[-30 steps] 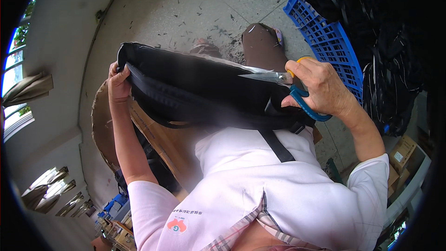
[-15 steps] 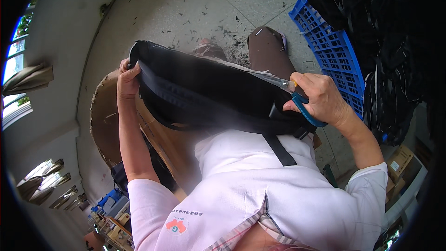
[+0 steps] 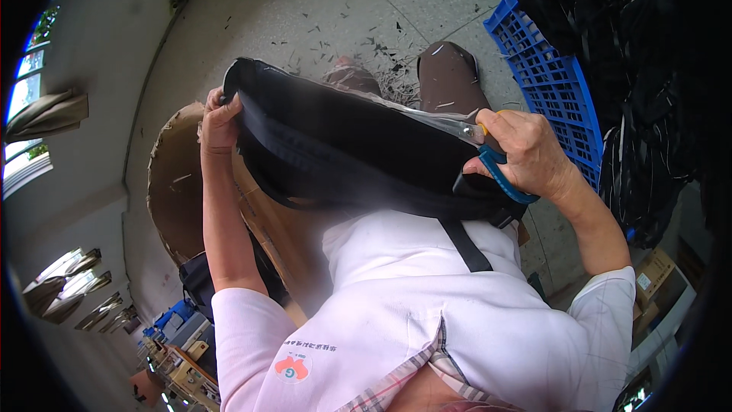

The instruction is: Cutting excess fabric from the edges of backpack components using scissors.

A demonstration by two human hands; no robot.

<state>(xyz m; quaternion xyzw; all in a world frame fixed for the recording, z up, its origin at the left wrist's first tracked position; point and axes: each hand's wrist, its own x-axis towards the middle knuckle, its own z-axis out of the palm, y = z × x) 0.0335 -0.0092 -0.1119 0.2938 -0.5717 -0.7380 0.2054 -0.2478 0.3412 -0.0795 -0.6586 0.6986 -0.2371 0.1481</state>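
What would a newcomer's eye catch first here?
First, the black bag across the middle, its left end in the left hand. Then the teal-and-yellow-handled scissors in the right hand, at the bag's far edge. A blue plastic crate at upper right, beside heaped black fabric, also stands out.

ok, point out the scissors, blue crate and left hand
Scissors (image 3: 467,130): head view, on the pivot.
Blue crate (image 3: 550,90): head view, on the lattice wall.
Left hand (image 3: 219,123): head view, mid-hand.

Left of the black fabric (image 3: 366,141), windows (image 3: 25,93) glared with daylight and the wall (image 3: 99,84) bowed; milky haze blurred the fabric's lower edge.
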